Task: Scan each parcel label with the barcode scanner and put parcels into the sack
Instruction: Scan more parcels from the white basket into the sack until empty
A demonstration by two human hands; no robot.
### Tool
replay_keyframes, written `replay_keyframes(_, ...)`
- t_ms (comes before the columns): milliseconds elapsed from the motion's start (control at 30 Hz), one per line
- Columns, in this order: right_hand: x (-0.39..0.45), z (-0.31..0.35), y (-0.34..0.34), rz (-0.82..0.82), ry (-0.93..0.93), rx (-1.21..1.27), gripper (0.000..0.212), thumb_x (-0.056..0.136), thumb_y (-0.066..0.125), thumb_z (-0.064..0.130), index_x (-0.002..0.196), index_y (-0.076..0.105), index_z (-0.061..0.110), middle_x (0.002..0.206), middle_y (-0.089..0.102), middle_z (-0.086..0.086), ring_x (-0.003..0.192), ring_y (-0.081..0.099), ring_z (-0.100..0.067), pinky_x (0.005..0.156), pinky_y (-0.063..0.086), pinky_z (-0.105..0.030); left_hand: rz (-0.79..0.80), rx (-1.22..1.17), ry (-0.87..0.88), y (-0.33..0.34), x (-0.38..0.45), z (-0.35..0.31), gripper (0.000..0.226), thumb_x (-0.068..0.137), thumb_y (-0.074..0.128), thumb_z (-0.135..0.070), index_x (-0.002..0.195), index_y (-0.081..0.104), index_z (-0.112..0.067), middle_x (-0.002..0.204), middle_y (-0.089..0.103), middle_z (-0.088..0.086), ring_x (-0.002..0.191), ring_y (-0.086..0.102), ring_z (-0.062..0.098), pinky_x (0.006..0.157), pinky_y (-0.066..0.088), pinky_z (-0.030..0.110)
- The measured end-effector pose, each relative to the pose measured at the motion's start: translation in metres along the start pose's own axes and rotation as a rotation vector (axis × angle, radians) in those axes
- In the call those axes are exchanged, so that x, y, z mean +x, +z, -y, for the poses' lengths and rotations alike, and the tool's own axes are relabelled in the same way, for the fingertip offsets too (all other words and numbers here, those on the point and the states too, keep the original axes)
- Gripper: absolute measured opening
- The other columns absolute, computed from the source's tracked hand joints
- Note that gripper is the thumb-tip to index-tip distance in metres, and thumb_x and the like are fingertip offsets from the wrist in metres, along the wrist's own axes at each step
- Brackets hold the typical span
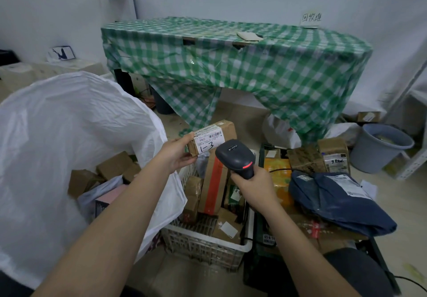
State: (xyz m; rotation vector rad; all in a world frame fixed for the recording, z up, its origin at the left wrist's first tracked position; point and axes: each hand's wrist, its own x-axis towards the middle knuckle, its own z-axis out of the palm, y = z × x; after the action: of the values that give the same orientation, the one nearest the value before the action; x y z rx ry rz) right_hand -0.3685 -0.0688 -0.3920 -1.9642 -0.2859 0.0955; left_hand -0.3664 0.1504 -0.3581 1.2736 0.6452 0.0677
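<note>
My left hand (pixel 178 152) holds a small brown cardboard parcel (pixel 227 129) up above the crate, its white label marked "1-3" facing me. My right hand (pixel 253 186) grips a dark grey barcode scanner (pixel 234 156) just right of and below the label, its head pointing at the parcel and a red light glowing on its back. The big white sack (pixel 57 123) stands open at the left, with several brown boxes and a pink parcel lying inside it.
A white plastic crate (pixel 203 242) below my hands holds several brown parcels. To its right a dark crate carries more boxes and a blue mailer bag (pixel 339 202). Behind stands a table under a green checked cloth (pixel 242 65). A grey bucket (pixel 379 146) sits at the right.
</note>
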Motion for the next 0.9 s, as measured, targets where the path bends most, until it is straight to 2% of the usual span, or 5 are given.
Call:
replay_keyframes(200,-0.006,0.010,0.002,-0.066,-0.018,0.181,0.027,0.083,0.070,0.014,0.075,0.053,-0.006,0.060,0.050,-0.013,0.058,0.047,-0.019,0.057,0.036,-0.032,0.020,-0.056,0.082,-0.002,-0.014,-0.007,0.036,0.090,0.065,-0.037,0.113,0.052,-0.013,0.107,0.068,0.015,0.090,0.069,0.025,0.070,0.060,0.031)
replay_keyframes(333,-0.001,0.037,0.013,-0.188,-0.047,0.251,0.022,0.085,0.070,0.016,0.069,0.055,0.013,0.062,0.054,-0.008,0.055,0.047,-0.013,0.056,0.036,-0.029,-0.043,-0.130,0.236,-0.014,-0.033,-0.020,0.040,0.088,0.067,-0.037,0.120,0.053,-0.016,0.105,0.068,0.011,0.083,0.071,0.024,0.070,0.058,0.031)
replay_keyframes(433,0.010,0.062,0.031,-0.198,-0.076,0.282,0.022,0.086,0.070,0.017,0.069,0.056,0.021,0.060,0.056,0.001,0.050,0.049,0.001,0.055,0.039,-0.024,-0.174,-0.140,0.381,-0.039,-0.052,-0.034,0.039,0.088,0.067,-0.035,0.123,0.053,-0.023,0.106,0.068,0.005,0.086,0.071,0.019,0.070,0.057,0.030)
replay_keyframes(667,0.030,0.092,0.087,-0.128,-0.066,0.282,0.013,0.085,0.070,0.020,0.077,0.060,0.021,0.068,0.059,0.007,0.071,0.055,-0.016,0.067,0.039,-0.029,-0.632,0.060,0.658,-0.143,-0.084,-0.037,0.044,0.093,0.060,-0.037,0.134,0.048,-0.028,0.125,0.059,0.002,0.108,0.060,0.017,0.087,0.054,0.038)
replay_keyframes(900,0.034,0.062,0.088,-0.089,0.016,0.175,0.015,0.083,0.070,0.023,0.073,0.058,0.019,0.069,0.062,-0.005,0.071,0.058,-0.025,0.063,0.043,-0.033,-0.667,0.596,0.345,-0.183,-0.063,-0.022,0.061,0.094,0.057,-0.036,0.147,0.035,-0.017,0.154,0.026,0.014,0.139,0.031,0.033,0.113,0.029,0.045)
